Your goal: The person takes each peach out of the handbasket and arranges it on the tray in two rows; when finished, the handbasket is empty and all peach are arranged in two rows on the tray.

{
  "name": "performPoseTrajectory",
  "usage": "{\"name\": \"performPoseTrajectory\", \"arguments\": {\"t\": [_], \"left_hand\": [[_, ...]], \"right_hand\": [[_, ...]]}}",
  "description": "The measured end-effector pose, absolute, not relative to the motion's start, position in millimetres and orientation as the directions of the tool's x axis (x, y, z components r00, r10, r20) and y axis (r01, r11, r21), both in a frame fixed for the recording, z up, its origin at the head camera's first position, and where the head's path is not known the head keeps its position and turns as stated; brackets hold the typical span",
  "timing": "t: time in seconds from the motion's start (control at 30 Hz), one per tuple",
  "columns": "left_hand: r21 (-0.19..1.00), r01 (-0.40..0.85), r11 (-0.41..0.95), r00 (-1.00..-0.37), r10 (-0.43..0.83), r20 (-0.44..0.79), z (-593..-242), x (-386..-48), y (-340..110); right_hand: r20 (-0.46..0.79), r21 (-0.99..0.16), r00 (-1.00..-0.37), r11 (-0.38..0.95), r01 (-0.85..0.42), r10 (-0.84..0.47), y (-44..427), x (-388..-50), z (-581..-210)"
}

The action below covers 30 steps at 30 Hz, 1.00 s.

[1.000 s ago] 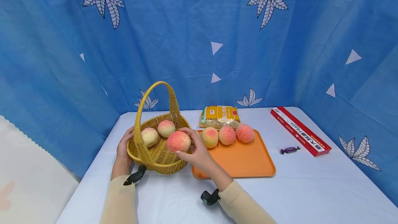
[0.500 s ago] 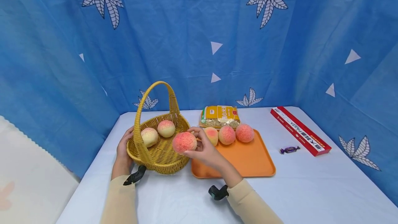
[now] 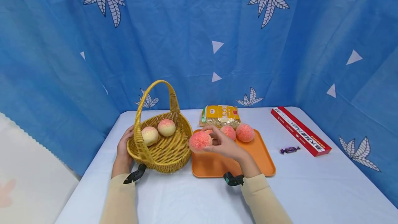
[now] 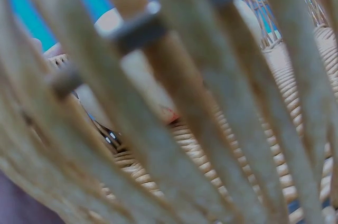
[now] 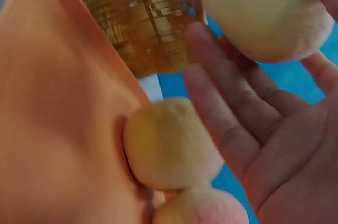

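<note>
My right hand (image 3: pixel 228 147) holds a pink peach (image 3: pixel 200 141) between thumb and fingers, above the left edge of the orange tray (image 3: pixel 258 161). In the right wrist view that peach (image 5: pixel 266 15) shows its pale side, with some fingers stretched out below it. At the left, my left hand (image 3: pixel 123 148) grips the outer side of the yellow wicker basket (image 3: pixel 174 168); its fingertips are partly hidden. Two pale peaches, one at the left (image 3: pixel 150 136) and one behind it (image 3: pixel 166 127), lie inside the basket. Blurred basket slats (image 4: pixel 174 102) fill the left wrist view.
On the tray's back part sit a peach (image 3: pixel 245 133) and another peach (image 3: pixel 228 132); a third is mostly behind my right hand. A yellow food packet (image 3: pixel 220 115) lies behind them. Farther right are a purple-wrapped candy (image 3: pixel 290 150) and a long red pasta box (image 3: pixel 300 130).
My right hand has carried the pink peach rightward, from over the basket to over the tray's left edge. My left hand stays on the basket, and the other peaches keep their places.
</note>
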State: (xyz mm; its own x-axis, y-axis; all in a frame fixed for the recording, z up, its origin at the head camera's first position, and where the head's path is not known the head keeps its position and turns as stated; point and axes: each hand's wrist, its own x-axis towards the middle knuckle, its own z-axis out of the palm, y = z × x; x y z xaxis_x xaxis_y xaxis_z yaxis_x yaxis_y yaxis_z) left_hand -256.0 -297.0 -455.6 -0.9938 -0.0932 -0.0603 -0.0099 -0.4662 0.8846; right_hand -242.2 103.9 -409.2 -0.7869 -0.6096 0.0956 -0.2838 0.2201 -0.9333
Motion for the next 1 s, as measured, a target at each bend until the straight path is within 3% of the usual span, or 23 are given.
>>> {"name": "performPoseTrajectory", "arguments": {"t": [0.43, 0.7, 1.0], "left_hand": [[0.861, -0.043, -0.508, -0.989, -0.103, -0.11, -456, -259, -298], [0.886, -0.037, -0.461, -0.988, -0.116, -0.101, -457, -258, -297], [0.893, -0.042, -0.449, -0.987, -0.12, -0.107, -456, -259, -297]], "right_hand": [[0.0, -0.871, -0.754, 0.37, -0.322, -0.656, 124, -248, -416], [-0.073, -0.839, -0.733, 0.44, -0.322, -0.676, 126, -250, -425], [-0.043, -0.772, -0.706, 0.472, -0.426, -0.707, 124, -250, -427]]}}
